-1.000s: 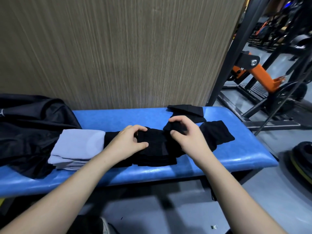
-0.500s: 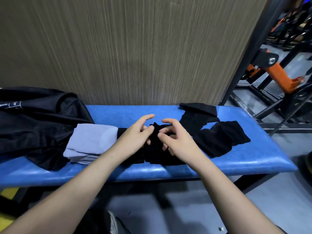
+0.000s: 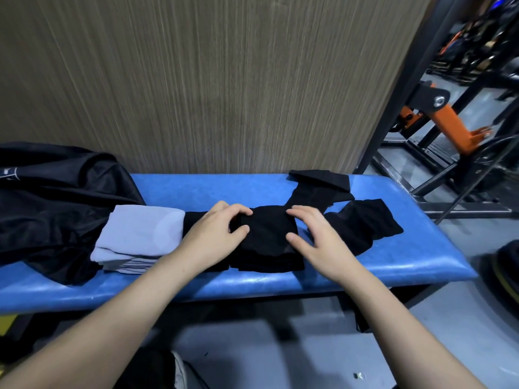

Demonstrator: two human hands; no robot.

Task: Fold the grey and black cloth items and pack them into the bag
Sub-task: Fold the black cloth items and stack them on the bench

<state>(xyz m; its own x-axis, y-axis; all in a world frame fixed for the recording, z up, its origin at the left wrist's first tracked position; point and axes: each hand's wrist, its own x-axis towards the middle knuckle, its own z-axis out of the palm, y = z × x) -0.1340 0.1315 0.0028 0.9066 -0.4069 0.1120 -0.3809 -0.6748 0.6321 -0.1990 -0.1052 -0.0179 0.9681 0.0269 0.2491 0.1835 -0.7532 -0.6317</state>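
Both my hands on the black cloth (image 3: pixel 266 242), mid-surface.

My left hand (image 3: pixel 216 237) pinches the cloth's left edge between curled fingers and thumb; my right hand (image 3: pixel 314 237) rests beside its right edge, fingers spread. The grey cloth (image 3: pixel 140 237) lies folded just left of my left fingers, the bag (image 3: pixel 50 209) beyond. The blue padded surface (image 3: pixel 393 265) stands against a wood-grain wall (image 3: pixel 210 80); gym frames (image 3: pixel 449 119) stand to the right.

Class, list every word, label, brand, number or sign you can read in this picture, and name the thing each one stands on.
No text can be read here.
Black bag: a small white print at its left edge, too small and blurred to read.
Grey folded cloth, black cloth and blue bench: no print in view.
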